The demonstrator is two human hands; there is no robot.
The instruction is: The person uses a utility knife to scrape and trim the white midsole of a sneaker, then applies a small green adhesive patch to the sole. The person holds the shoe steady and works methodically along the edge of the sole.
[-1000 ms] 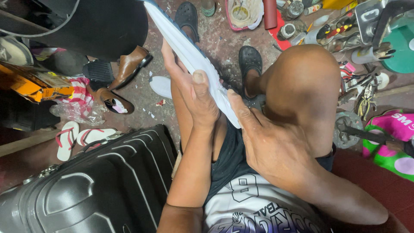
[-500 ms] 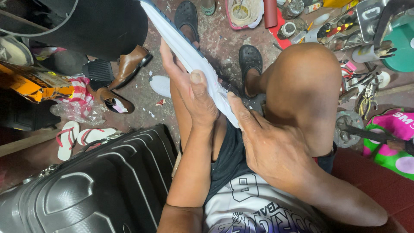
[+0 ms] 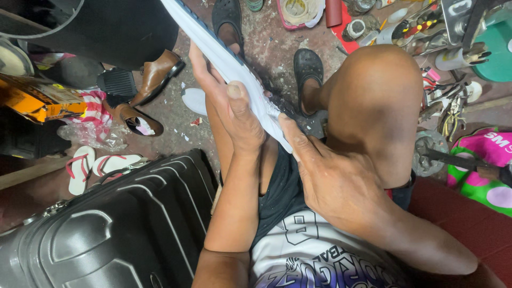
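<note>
Hardly anything is shifting since the earlier frames: both hands are still gripping the white shoe sole (image 3: 224,58) in the same place, with only a slight drift of the sole's far end toward the top edge. The left hand (image 3: 229,106) is wrapping around the sole from below, its fingers curling up the far side and its thumb pressing flat on the near white face. The right hand (image 3: 330,181) is closing on the sole's lower end, thumb lying along the white edge and the other fingers folding beneath it, out of sight. The sole itself is running slantwise from the upper middle of the view down toward the person's lap, tilted on edge between the bare knees, its dark blue rim showing along the upper side. Below it, on the stained floor, two black clogs (image 3: 308,72) are covering the person's feet. Just beside the left forearm a dark grey hard-shell suitcase (image 3: 106,234) is lying. Farther left, a pair of brown leather shoes (image 3: 154,80) and pink-strapped flip-flops (image 3: 90,168) are resting on the floor, and a clutter of tools (image 3: 442,48) is spreading beyond the right knee.
</note>
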